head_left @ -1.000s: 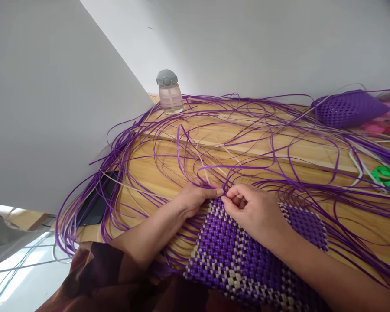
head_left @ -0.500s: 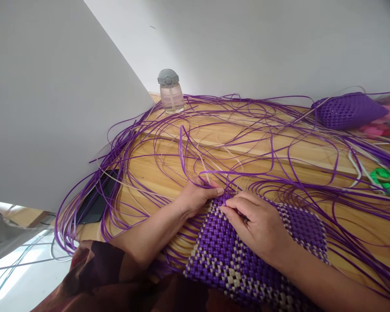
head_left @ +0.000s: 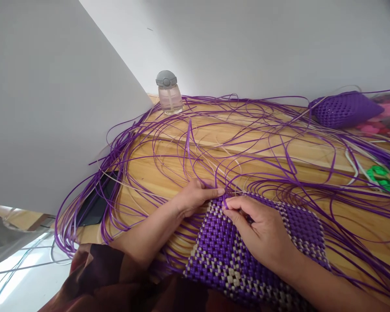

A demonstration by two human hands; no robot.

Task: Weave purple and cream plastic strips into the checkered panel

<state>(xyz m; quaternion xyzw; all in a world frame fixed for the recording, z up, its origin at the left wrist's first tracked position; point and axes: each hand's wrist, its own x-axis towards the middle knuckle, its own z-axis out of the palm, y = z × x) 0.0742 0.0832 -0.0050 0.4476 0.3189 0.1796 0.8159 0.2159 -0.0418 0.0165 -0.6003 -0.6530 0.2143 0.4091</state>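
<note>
A purple and cream woven panel (head_left: 216,234) lies in front of me, with long loose strips fanning out from its edges. At its upper left corner, my left hand (head_left: 196,196) is closed, thumb and fingers pinching strips where they leave the weave. Just to the right, my right hand (head_left: 255,221) pinches a purple plastic strip (head_left: 225,201) between thumb and forefinger, close against the panel's edge. The exact crossing of strips between the fingertips is partly hidden.
A clear bottle (head_left: 170,99) with a grey lid stands at the back. A dark phone-like slab (head_left: 97,201) lies under strips at left. At right are a purple woven piece (head_left: 346,110), pink items (head_left: 372,126) and a green bundle (head_left: 381,177). Grey walls border the wooden table.
The loop of purple strip above my hands has shifted and narrowed. My right hand has moved slightly right with its strip, and my left hand stays at the corner.
</note>
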